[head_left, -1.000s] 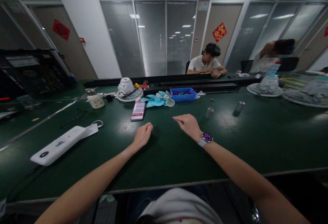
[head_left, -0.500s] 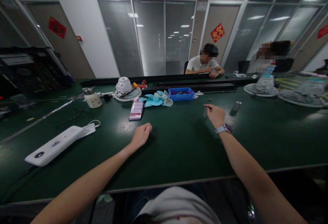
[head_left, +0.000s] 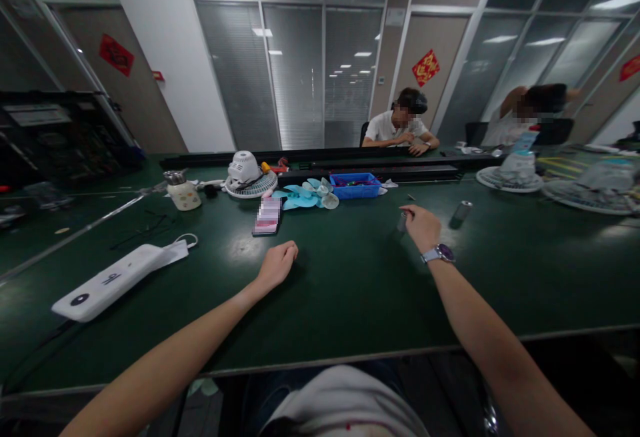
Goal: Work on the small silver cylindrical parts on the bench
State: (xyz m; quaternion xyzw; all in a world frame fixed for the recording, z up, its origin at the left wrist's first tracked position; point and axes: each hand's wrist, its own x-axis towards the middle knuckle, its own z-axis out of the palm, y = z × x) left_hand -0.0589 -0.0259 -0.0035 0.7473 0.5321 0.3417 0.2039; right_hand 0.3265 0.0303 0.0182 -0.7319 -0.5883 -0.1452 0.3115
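Note:
My left hand [head_left: 278, 265] rests closed on the green table, its fingers curled in and nothing seen in them. Just beyond it lies a phone [head_left: 267, 216]. My right hand [head_left: 421, 226], with a watch on the wrist, is closed on a small grey cylinder [head_left: 402, 222], which shows below and left of its fingertips. A second metallic cylinder [head_left: 461, 214] stands on the table to the right of that hand. Blue fan blades [head_left: 305, 194] and a blue bin [head_left: 355, 185] with small parts are beyond both hands.
A white power strip [head_left: 113, 282] lies at left, with a jar [head_left: 183, 192] behind it. White fan parts [head_left: 245, 174] sit at back left, more fan parts [head_left: 515, 169] at back right. Across the table sits a person [head_left: 400, 127]; another person is farther right.
The view has shifted slightly. The grey cylinder at my right fingertips shows a little more clearly; both hands are nearly where they were.

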